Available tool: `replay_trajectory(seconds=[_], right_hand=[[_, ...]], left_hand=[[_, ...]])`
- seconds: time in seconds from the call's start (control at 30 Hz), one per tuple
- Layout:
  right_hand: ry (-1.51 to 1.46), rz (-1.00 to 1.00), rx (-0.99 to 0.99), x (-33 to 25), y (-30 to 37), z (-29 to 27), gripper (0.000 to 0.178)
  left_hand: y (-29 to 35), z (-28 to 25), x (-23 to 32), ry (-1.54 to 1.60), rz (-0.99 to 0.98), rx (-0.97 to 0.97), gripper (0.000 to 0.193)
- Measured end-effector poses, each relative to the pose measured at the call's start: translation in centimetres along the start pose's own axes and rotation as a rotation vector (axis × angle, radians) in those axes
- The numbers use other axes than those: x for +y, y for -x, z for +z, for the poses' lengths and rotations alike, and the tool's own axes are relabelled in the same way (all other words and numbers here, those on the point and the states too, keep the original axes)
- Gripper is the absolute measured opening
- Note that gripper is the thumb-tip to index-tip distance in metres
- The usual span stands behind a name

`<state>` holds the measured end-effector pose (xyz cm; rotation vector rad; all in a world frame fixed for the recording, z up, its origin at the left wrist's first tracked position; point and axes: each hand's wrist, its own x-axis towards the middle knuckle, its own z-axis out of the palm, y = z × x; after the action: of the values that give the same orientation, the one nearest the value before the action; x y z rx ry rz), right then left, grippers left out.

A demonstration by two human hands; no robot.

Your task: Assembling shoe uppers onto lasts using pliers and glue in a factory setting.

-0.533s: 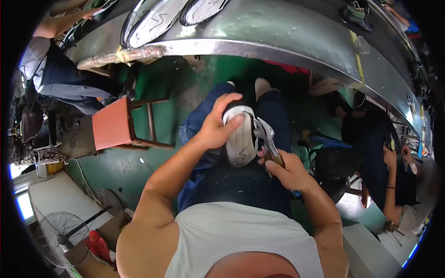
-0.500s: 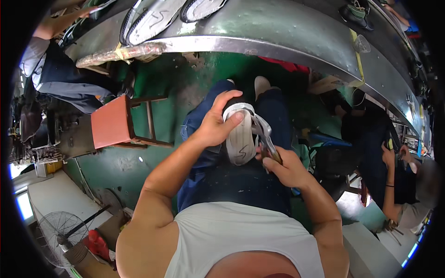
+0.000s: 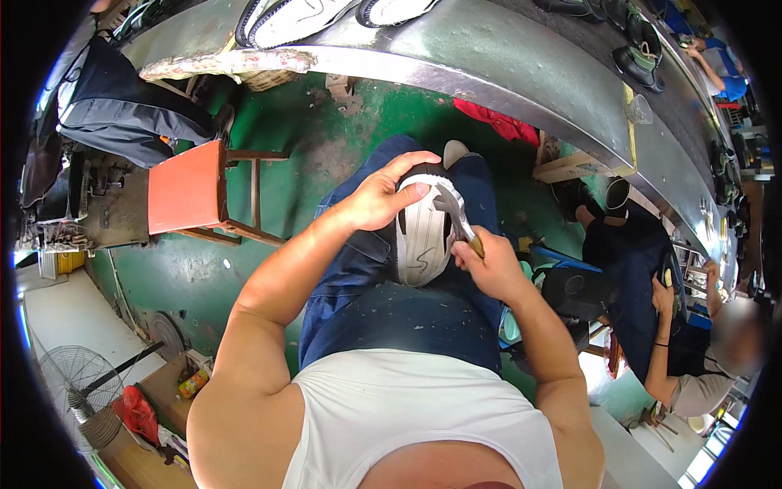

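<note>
Over my lap a shoe (image 3: 421, 236) lies with its white face up, a dark scribbled mark at the near end and dark edging at the far end. My left hand (image 3: 385, 196) grips its far end, the thumb pressed on the white face and the fingers curled round the dark rim. In my right hand (image 3: 494, 265) is a pair of metal pincers (image 3: 453, 208) with a brownish handle. Their head rests against the shoe's right edge near the far end; whether the jaws bite the material cannot be made out.
A metal-edged bench (image 3: 489, 73) crosses ahead, carrying more white shoes (image 3: 301, 20) and dark shoes (image 3: 639, 61). To the left stands an orange-seated stool (image 3: 187, 187); a wire fan (image 3: 81, 391) is at lower left. A co-worker (image 3: 692, 342) sits at right, another person's legs (image 3: 130, 122) at left.
The pincers have swung inward at the shoe's right edge, their head now lying over it. My right hand has risen slightly. My left hand keeps its grip. The whole view has shifted a little.
</note>
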<state>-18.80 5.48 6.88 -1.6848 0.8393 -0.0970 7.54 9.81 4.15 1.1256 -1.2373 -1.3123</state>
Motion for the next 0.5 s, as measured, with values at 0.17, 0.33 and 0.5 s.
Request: replay_trajectory(seconds=[0.17,0.33,0.5], right_hand=[[0.046,-0.099,0.245,1.6,-0.4,2.7,0.022],[0.364,-0.009,0.19,-1.9,2.5,1.6,0.028],[0.482,0.05,0.23,-2.2,3.5,2.2,0.031]], left_hand=[[-1.4,-0.4,-0.1,0.089,-0.048,-0.074,0.05],[-1.1,0.4,1.5,0.154,-0.051,-0.102,0.049],[-1.9,3.3,1.9,0.117,-0.228,0.128,0.042]])
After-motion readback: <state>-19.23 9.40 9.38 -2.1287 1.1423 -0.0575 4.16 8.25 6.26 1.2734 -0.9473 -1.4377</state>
